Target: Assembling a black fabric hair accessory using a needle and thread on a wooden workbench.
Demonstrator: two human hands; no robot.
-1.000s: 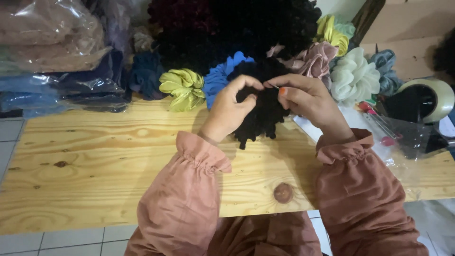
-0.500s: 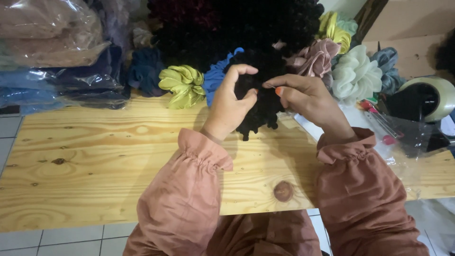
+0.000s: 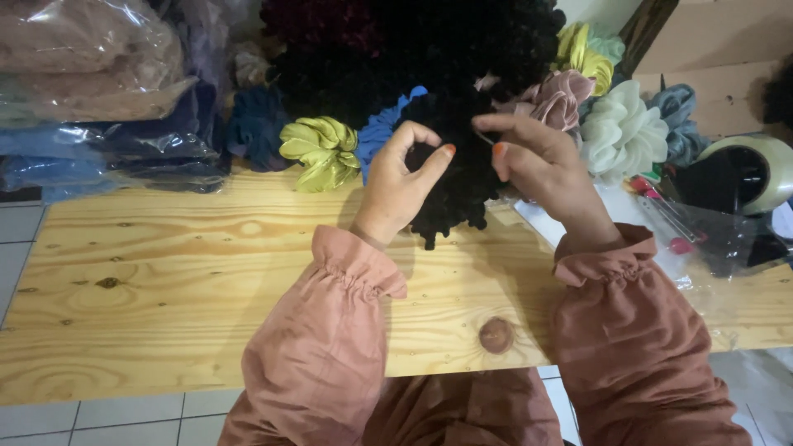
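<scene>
A black fluffy scrunchie (image 3: 459,194) hangs just above the wooden table (image 3: 165,272), in front of a heap of dark scrunchies (image 3: 413,49). My left hand (image 3: 401,186) grips its left side, with thumb and forefinger curled into a ring. My right hand (image 3: 541,165) holds its right side, pinching at the top edge with fingertips. Both arms wear dusty-pink sleeves with gathered cuffs. The lower tips of the scrunchie reach down to the tabletop.
Behind lie a yellow-green scrunchie (image 3: 318,153), a blue one (image 3: 384,124), a pink one (image 3: 553,99) and a pale green one (image 3: 624,132). Plastic bags of fabric (image 3: 91,83) fill the back left. A tape dispenser (image 3: 743,173) and clear plastic sleeves (image 3: 694,231) sit at right.
Both hands have shifted the black scrunchie slightly up and away, toward the heap. My left fingers have opened from a flat grip into a curled ring.
</scene>
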